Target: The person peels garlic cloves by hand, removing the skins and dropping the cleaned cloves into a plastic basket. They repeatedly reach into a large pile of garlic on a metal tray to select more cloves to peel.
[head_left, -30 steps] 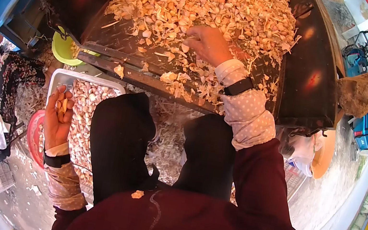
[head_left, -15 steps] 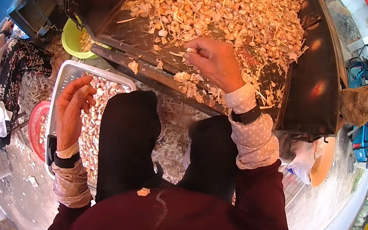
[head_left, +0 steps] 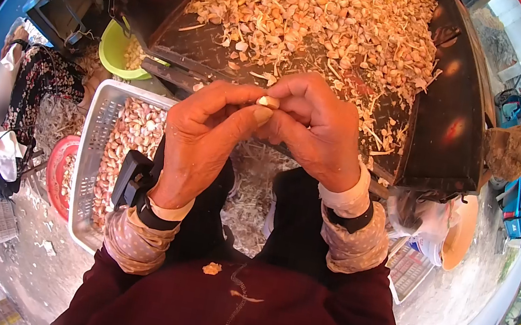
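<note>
A small pale garlic clove [head_left: 268, 102] is pinched between both hands, in front of the dark tray's near edge. My left hand [head_left: 207, 129] has its thumb and forefinger closed against the clove. From the other side, my right hand [head_left: 321, 128] grips it with thumb and forefinger, the other fingers curled. Beyond my hands, a heap of garlic cloves [head_left: 326, 18] mixed with dry skins and stalks covers much of the dark tray [head_left: 210, 51]. Left of my knees stands a white perforated crate [head_left: 93, 155] holding many cloves.
A lime-green bowl [head_left: 113, 52] with pale cloves stands behind the crate. A red basin [head_left: 57, 173] is on its left, near a seated person [head_left: 46, 85]. At the right are an orange tub [head_left: 460, 230] and a stone-like lump [head_left: 510, 153]. Skins litter the floor.
My left hand has risen from above the crate and moved right to meet my right hand. My right hand has come nearer my body, and both now pinch the clove.
</note>
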Demonstrator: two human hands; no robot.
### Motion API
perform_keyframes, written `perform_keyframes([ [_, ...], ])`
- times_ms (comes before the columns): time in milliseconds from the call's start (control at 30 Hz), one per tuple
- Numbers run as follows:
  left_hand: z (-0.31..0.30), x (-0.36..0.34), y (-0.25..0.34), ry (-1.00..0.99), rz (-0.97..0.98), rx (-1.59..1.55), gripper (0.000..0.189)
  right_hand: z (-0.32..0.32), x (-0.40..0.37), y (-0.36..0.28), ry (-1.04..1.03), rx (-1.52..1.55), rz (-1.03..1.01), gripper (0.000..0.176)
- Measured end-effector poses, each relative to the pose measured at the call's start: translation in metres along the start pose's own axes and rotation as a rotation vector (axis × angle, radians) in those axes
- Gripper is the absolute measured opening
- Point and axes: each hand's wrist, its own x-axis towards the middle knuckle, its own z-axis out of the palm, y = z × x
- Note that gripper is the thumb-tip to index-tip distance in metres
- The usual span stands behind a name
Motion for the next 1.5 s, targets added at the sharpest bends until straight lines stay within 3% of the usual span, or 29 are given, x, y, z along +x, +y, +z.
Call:
perform_keyframes([
  [33,0.0,-0.004,0.002,-0.002,0.001,0.001,0.018,0.0,-0.003,-0.008,-0.018,0.153,0.028,0.023],
  [233,0.007,-0.026,0.035,-0.019,0.608,0.496,0.023,-0.014,-0.023,-0.044,-0.091,0.607,-0.075,0.024],
  [267,0.009,-0.028,0.044,-0.035,0.613,0.489,0.023,-0.018,-0.024,-0.047,-0.132,0.613,-0.159,0.022],
  [333,0.013,-0.031,0.057,-0.142,0.815,0.59,0.029,-0.023,-0.022,-0.056,-0.173,0.68,-0.369,0.014],
  [367,0.028,-0.04,0.049,-0.008,0.871,0.49,0.029,-0.022,-0.02,-0.059,-0.172,0.742,-0.495,0.012],
  [433,0.036,-0.044,0.053,-0.124,0.929,0.304,0.022,-0.028,-0.023,-0.063,-0.215,0.792,-0.604,0.017],
  [500,0.019,-0.07,0.077,-0.287,0.527,0.421,0.018,-0.04,-0.03,-0.075,-0.416,0.794,-0.577,0.014],
  [533,0.027,-0.036,0.07,-0.561,0.962,0.188,0.025,-0.038,-0.027,-0.078,-0.412,0.791,-0.581,0.014],
  [600,0.023,-0.033,0.068,-0.651,0.979,0.136,0.026,-0.03,-0.021,-0.087,-0.36,0.881,-0.767,0.009],
  [633,0.021,-0.032,0.068,-0.735,0.986,0.084,0.026,-0.03,-0.025,-0.098,-0.358,0.889,-0.767,0.009],
  [700,0.029,-0.036,0.07,-0.704,0.958,0.065,0.029,-0.024,-0.042,-0.119,0.014,0.813,-0.489,0.006],
  [733,0.032,-0.039,0.068,-0.647,0.974,0.03,0.029,0.013,-0.037,-0.107,0.513,0.911,-0.801,0.005],
  [767,0.033,-0.043,0.066,-0.594,0.98,-0.014,0.029,0.015,-0.041,-0.107,0.524,0.917,-0.779,0.005],
  [933,0.018,-0.06,0.072,-0.484,0.77,0.13,0.015,0.006,-0.029,-0.099,0.25,0.825,-0.793,0.004],
  [1067,0.007,-0.063,0.08,-0.373,0.628,0.265,0.022,-0.001,-0.011,-0.098,0.003,0.725,-0.856,0.005],
  [1133,0.004,-0.057,0.058,-0.064,0.874,0.32,0.016,0.01,-0.017,-0.084,-0.052,0.409,-0.7,0.036],
  [1167,-0.006,-0.064,0.047,-0.06,0.875,0.319,0.016,0.021,-0.014,-0.081,-0.047,0.34,-0.611,0.031],
  [1200,-0.029,-0.077,0.038,0.188,0.643,0.365,0.019,0.039,-0.005,-0.08,-0.038,0.271,-0.524,0.027],
  [1233,-0.056,-0.085,0.029,0.423,0.403,0.404,0.025,0.064,-0.002,-0.068,-0.123,0.396,-0.393,0.012],
  [1267,-0.092,-0.086,0.021,0.349,0.349,0.428,0.017,0.091,0.001,-0.051,-0.17,0.386,-0.323,0.018],
  [1300,-0.11,-0.089,0.017,0.404,0.188,0.538,0.008,0.107,0.003,-0.037,-0.188,0.191,-0.337,0.025],
  [1333,-0.12,-0.09,0.012,0.425,-0.007,0.571,0.011,0.115,0.002,-0.026,-0.21,-0.003,-0.346,0.033],
  [1367,-0.16,-0.102,-0.007,0.301,-0.016,0.709,0.016,0.114,0.001,-0.017,-0.211,-0.001,-0.339,0.033],
  [1433,-0.218,-0.135,-0.04,0.43,-0.304,0.805,0.02,0.101,0.014,0.003,-0.072,0.13,-0.284,0.036],
  [1500,-0.242,-0.15,-0.052,0.49,-0.364,0.762,0.02,0.059,0.027,0.029,-0.178,-0.131,-0.187,0.032],
])
